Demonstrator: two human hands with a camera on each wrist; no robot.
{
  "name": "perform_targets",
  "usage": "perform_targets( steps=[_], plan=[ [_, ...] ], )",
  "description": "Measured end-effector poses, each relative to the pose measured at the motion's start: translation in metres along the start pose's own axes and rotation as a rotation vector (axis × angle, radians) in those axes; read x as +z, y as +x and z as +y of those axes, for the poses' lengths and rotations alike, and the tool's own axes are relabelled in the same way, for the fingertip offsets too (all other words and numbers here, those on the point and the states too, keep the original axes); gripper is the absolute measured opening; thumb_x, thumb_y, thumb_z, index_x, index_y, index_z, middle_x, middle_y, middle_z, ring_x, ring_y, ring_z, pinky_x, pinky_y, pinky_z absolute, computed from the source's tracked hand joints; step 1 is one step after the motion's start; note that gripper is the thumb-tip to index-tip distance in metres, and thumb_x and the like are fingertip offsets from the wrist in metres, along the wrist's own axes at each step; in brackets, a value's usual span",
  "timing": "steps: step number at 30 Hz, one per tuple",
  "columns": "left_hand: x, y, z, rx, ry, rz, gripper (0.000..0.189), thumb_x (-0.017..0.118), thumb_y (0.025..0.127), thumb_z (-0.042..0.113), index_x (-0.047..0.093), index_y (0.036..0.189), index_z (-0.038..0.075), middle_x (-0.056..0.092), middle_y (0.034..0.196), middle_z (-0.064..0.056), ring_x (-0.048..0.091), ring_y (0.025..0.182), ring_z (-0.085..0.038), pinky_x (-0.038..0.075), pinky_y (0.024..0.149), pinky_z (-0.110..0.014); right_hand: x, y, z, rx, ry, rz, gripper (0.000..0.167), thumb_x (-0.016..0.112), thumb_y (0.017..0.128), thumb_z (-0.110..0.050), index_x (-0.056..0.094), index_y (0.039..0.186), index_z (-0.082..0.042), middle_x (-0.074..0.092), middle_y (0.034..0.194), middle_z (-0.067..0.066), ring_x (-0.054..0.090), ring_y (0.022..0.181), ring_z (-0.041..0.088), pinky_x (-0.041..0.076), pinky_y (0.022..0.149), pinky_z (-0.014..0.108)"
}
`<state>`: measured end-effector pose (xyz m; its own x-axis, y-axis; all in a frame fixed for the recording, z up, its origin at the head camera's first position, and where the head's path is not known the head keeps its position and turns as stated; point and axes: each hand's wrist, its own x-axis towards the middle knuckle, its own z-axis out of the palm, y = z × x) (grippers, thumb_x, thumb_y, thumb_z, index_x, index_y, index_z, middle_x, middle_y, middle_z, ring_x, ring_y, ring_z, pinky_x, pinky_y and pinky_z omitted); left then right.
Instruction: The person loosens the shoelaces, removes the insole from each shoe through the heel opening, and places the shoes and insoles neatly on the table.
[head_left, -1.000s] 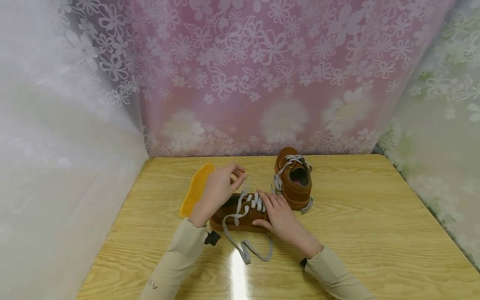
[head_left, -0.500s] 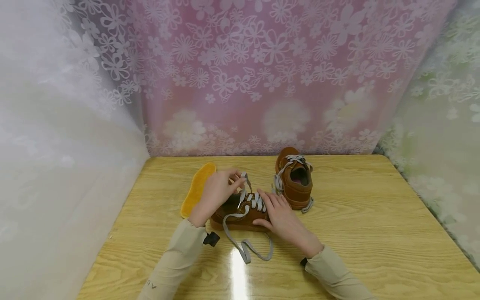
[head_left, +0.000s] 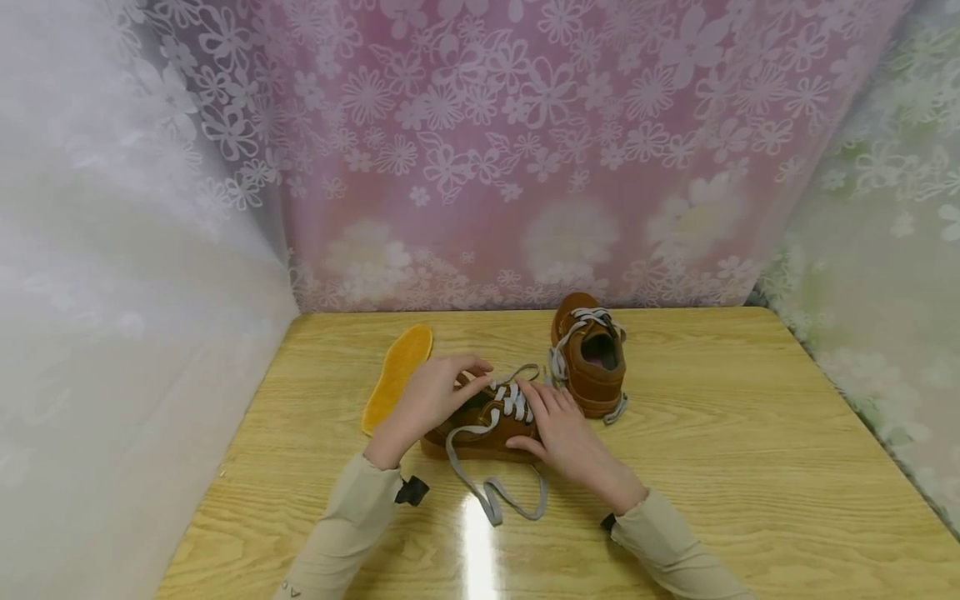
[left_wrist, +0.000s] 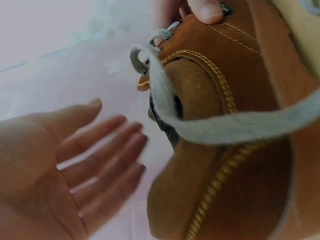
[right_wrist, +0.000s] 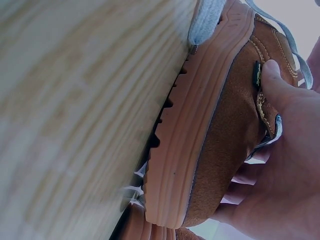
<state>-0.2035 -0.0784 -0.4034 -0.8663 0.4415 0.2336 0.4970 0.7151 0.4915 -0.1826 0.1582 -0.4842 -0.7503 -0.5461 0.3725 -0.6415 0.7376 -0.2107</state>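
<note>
A brown shoe (head_left: 465, 446) lies side-on before me, its toe to the right. My right hand (head_left: 562, 437) grips its toe end, thumb on the near side and fingers across the laced front. The right wrist view confirms the thumb pressing the brown upper (right_wrist: 225, 130). Above the shoe's opening is my left hand (head_left: 431, 396). In the left wrist view that hand (left_wrist: 55, 160) has its fingers spread beside the shoe, holding nothing. A grey shoelace (head_left: 472, 430) hangs over the near side in a loose loop onto the table. Another lace end curls on the far side.
A second brown shoe (head_left: 603, 387) with grey laces stands at the back right, close to my right fingertips. Behind my left hand lies a yellow insole (head_left: 397, 375). Floral curtains (head_left: 525, 167) surround the wooden table (head_left: 750, 467).
My left hand had pinched the far shoelace half a second ago. It has let go, and the lace now lies on the shoe's far side. The right hand stays put.
</note>
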Motion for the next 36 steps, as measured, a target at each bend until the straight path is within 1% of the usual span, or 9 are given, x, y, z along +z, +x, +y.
perform_targets(
  steps=[3,6,12,16,20,26,29,33,36],
  plan=[
    [-0.001,-0.014,0.001,0.075,-0.042,0.007,0.017,0.071,0.097,0.030,0.077,0.108,0.020,0.075,0.095,0.007,0.068,0.076,-0.005,0.056,0.068,-0.024,-0.001,0.001,0.000,0.002,0.004,-0.004,0.091,0.075,0.088,-0.047,0.034,0.155,-0.001,0.055,0.136,0.022,0.054,0.126,0.040,0.040,0.107,0.062],
    [0.006,-0.027,0.006,0.162,-0.091,-0.058,0.009,0.073,0.095,0.029,0.077,0.101,0.022,0.072,0.086,0.011,0.062,0.068,0.002,0.052,0.063,-0.018,-0.002,0.001,-0.001,0.010,0.005,-0.015,0.091,0.075,0.089,-0.046,0.033,0.156,-0.002,0.055,0.137,0.022,0.053,0.128,0.040,0.039,0.108,0.062],
    [0.040,-0.052,0.017,0.214,-0.098,-0.382,0.012,0.076,0.093,0.025,0.076,0.105,0.020,0.071,0.079,0.014,0.056,0.063,0.011,0.046,0.061,-0.010,-0.002,0.000,0.001,0.026,0.014,-0.024,0.090,0.074,0.090,-0.046,0.031,0.157,-0.004,0.053,0.139,0.022,0.051,0.131,0.040,0.037,0.110,0.061],
    [0.060,-0.063,0.015,0.191,-0.042,-0.495,0.023,0.082,0.087,0.020,0.073,0.108,0.024,0.067,0.074,0.018,0.054,0.062,0.012,0.044,0.061,-0.009,0.000,0.000,0.002,0.017,0.018,-0.019,0.090,0.074,0.090,-0.046,0.032,0.157,-0.003,0.054,0.139,0.022,0.051,0.130,0.039,0.037,0.110,0.061],
    [0.070,-0.067,0.011,0.191,0.008,-0.478,0.019,0.084,0.086,0.018,0.071,0.099,0.022,0.061,0.070,0.018,0.050,0.060,0.010,0.042,0.057,-0.010,0.000,0.000,0.001,0.019,0.020,-0.029,0.091,0.073,0.090,-0.047,0.031,0.157,-0.004,0.053,0.139,0.021,0.051,0.131,0.039,0.037,0.111,0.061],
    [0.077,-0.063,0.005,0.170,0.091,-0.326,0.013,0.082,0.087,0.017,0.069,0.086,0.019,0.062,0.069,0.013,0.052,0.059,0.005,0.042,0.055,-0.012,-0.001,0.001,0.000,0.014,0.010,-0.032,0.091,0.073,0.090,-0.047,0.031,0.157,-0.003,0.053,0.140,0.021,0.051,0.132,0.038,0.038,0.110,0.060],
    [0.075,-0.061,0.004,0.137,0.096,-0.285,0.009,0.078,0.092,0.019,0.072,0.097,0.017,0.068,0.077,0.010,0.059,0.065,0.003,0.046,0.059,-0.013,-0.001,0.001,0.000,0.017,0.009,-0.035,0.091,0.073,0.090,-0.048,0.030,0.158,-0.004,0.053,0.140,0.021,0.051,0.132,0.038,0.037,0.110,0.060],
    [0.066,-0.059,0.006,0.132,0.023,-0.321,0.021,0.072,0.097,0.020,0.073,0.116,0.013,0.075,0.095,0.006,0.064,0.077,0.003,0.050,0.067,-0.013,-0.001,0.001,0.000,0.024,0.017,-0.039,0.091,0.072,0.091,-0.048,0.030,0.158,-0.004,0.053,0.140,0.021,0.050,0.132,0.038,0.037,0.111,0.060],
    [0.056,-0.058,0.006,0.141,-0.011,-0.317,0.021,0.070,0.098,0.020,0.074,0.118,0.015,0.076,0.103,0.005,0.063,0.077,0.005,0.049,0.067,-0.012,-0.001,0.000,0.000,0.024,0.017,-0.040,0.091,0.073,0.091,-0.047,0.030,0.158,-0.004,0.053,0.140,0.021,0.050,0.132,0.038,0.037,0.111,0.061]
  ],
)
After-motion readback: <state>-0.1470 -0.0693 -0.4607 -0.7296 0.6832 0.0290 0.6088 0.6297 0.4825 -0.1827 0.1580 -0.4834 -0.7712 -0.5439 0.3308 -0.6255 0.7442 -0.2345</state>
